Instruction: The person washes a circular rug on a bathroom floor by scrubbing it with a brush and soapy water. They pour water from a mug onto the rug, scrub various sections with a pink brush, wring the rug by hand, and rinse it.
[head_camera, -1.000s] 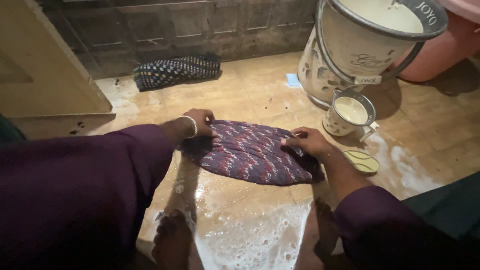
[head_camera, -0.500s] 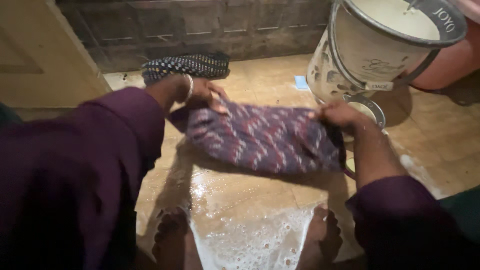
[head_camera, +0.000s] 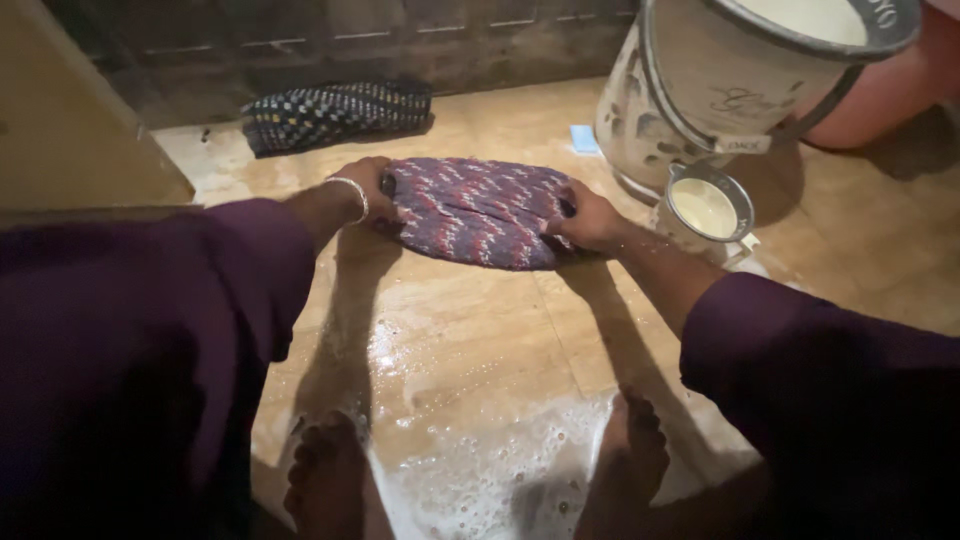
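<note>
- While half a second ago we held the patterned purple cloth (head_camera: 478, 210) lifted off the floor, it now lies flat on the wet tiled floor (head_camera: 470, 340) again, farther from our feet and nearer the back wall than it lay a second ago.
- Our left hand (head_camera: 372, 190), bangle at the wrist, is closed on the cloth's left end; our right hand (head_camera: 585, 218) is clamped on its right end, fingers curled over the edge.
- We judge the cloth has just been turned or re-laid, so a fresh face is up and the scrubbing can go on from this new spot.
- Just beside our right hand stands a small mug (head_camera: 706, 208) of pale water, touching or nearly touching the big cream bucket (head_camera: 690, 100) behind it.
- Toward the back edge of the floor lies a second, dark dotted cloth (head_camera: 335, 112), well apart from ours; a small blue piece (head_camera: 584, 138) sits near the bucket.
- Suds pool between our bare feet (head_camera: 325, 470) at the near edge.
</note>
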